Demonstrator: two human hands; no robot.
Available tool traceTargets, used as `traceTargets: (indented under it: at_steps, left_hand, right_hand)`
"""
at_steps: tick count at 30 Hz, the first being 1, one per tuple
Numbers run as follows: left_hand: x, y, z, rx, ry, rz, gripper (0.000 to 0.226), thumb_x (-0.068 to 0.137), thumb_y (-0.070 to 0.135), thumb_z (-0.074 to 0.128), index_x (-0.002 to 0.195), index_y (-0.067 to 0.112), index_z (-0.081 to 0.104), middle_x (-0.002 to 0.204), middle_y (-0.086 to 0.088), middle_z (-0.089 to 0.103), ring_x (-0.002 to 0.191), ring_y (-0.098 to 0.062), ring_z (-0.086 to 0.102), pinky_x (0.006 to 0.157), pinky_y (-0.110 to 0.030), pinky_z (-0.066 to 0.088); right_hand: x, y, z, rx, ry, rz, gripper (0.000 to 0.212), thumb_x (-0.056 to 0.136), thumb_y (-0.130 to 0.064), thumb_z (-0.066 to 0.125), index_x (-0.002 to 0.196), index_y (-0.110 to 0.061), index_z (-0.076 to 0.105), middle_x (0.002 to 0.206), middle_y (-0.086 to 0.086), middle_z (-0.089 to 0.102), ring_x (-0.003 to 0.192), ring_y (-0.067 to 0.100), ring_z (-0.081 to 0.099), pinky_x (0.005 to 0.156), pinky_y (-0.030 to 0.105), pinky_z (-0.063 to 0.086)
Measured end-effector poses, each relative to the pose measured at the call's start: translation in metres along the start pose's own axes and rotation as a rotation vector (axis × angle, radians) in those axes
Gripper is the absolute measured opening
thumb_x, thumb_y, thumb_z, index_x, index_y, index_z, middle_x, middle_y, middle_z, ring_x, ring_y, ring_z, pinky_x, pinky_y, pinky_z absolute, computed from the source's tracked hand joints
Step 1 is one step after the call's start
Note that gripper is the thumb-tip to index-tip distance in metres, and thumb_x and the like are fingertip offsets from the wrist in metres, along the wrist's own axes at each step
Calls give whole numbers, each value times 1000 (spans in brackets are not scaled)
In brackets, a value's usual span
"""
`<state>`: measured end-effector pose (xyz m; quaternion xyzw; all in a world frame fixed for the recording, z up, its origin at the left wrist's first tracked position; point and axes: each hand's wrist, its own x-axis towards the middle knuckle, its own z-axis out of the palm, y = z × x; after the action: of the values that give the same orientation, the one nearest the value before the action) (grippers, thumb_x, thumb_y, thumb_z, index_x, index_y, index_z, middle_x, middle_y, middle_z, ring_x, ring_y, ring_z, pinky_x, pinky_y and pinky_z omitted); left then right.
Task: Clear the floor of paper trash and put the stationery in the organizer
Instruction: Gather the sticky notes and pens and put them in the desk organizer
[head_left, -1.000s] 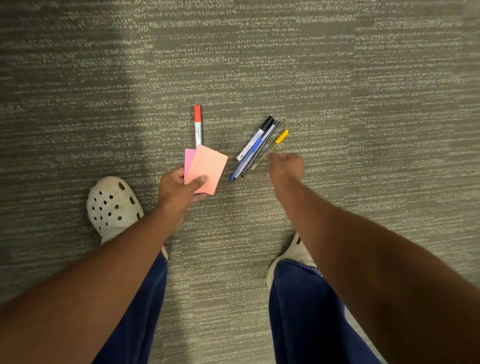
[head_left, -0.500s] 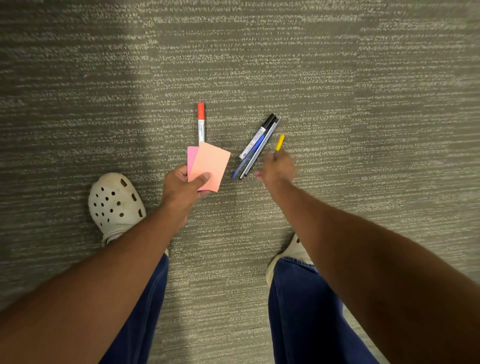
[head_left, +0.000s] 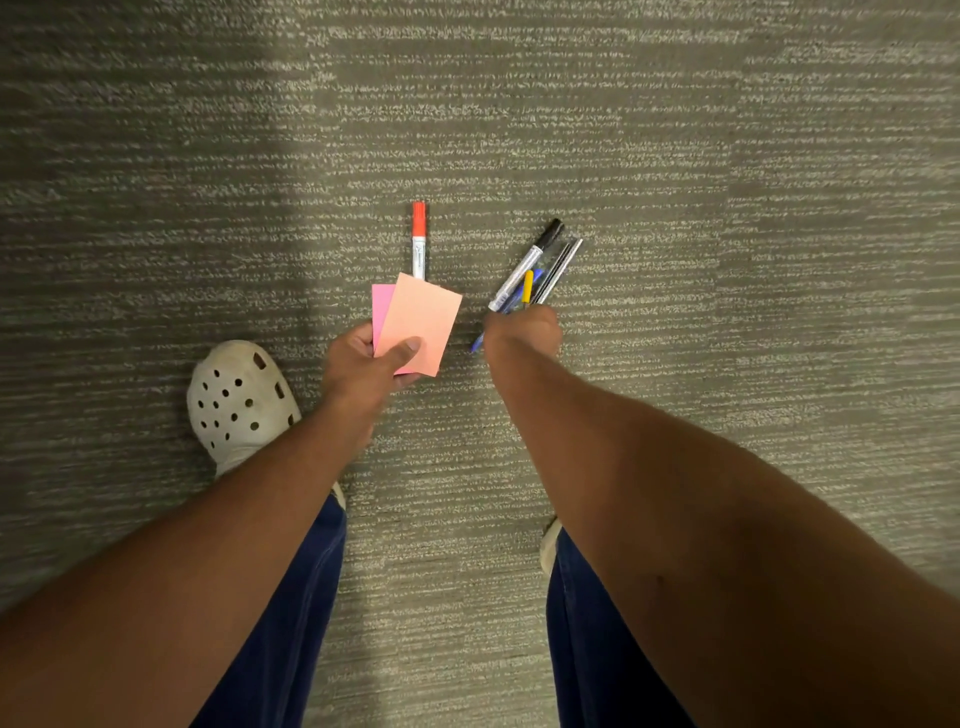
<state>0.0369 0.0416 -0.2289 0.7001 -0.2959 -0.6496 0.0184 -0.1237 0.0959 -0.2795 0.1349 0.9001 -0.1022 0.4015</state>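
**Yellow pen's off the carpet, rest of the pile still down**

Closest to the camera you get two bare forearms and dark blue trouser legs (head_left: 280, 623), plus a white perforated clog (head_left: 236, 400) on the left foot. The other shoe is almost fully hidden under the right arm, just a pale sliver shows.

What changed in the last second: the right hand (head_left: 524, 330) was reaching at the pen pile with the slim yellow-capped pen (head_left: 528, 286) lying slanted at the pile's right edge. Now that pen stands nearly upright out of the top of the fist, crossing in front of the others. The left hand (head_left: 371, 364) has barely shifted, same grip as before.

Left hand fingers are pinched on two paper notes, a peach rectangular one (head_left: 421, 322) on top and a pink one (head_left: 382, 312) peeking out behind its left edge, thumb pressed on the front.

Right hand fingers are curled closed around the yellow pen, but I only see the back of the fist, so can't tell if any other pen is in there too.

Just past the fist on the grey striped carpet (head_left: 727, 208): a white marker with a black cap (head_left: 527, 265), a blue pen (head_left: 506, 306) mostly covered by the hand with its tip poking out lower left, and a dark thin pen (head_left: 561, 267), all bunched together. Left of those, a white marker with an orange-red cap (head_left: 418, 239) lies straight, lower end hidden behind the peach note.
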Motion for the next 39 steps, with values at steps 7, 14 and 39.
traceTargets:
  at_steps: [7, 14, 39]
  left_hand:
    - [-11, 3, -4, -12, -28, 12, 46, 96, 1, 73, 141, 2, 63, 135, -14, 72, 117, -31, 73, 84, -34, 66]
    - [-84, 45, -13, -87, -40, 24, 44, 98, -2, 69, 142, -1, 61, 137, -17, 70, 122, -35, 70, 103, -51, 59]
    - [-575, 291, -186, -402, -43, 477, 31, 108, 4, 51, 139, 2, 52, 106, -21, 76, 81, -27, 80, 54, -29, 58]
  right_hand:
    - [-7, 5, -4, -26, -40, -39, 33, 103, -32, 57, 124, -6, 58, 125, 14, 68, 88, 26, 64, 70, 27, 44]
    - [-76, 11, -78, 224, -187, -247, 34, 112, -36, 34, 107, -9, 55, 93, 17, 60, 81, 25, 52, 70, 39, 44]
    - [-537, -128, -471, 498, -485, -820, 37, 114, -25, 32, 80, -15, 45, 65, 5, 42, 51, 13, 46, 54, 28, 46]
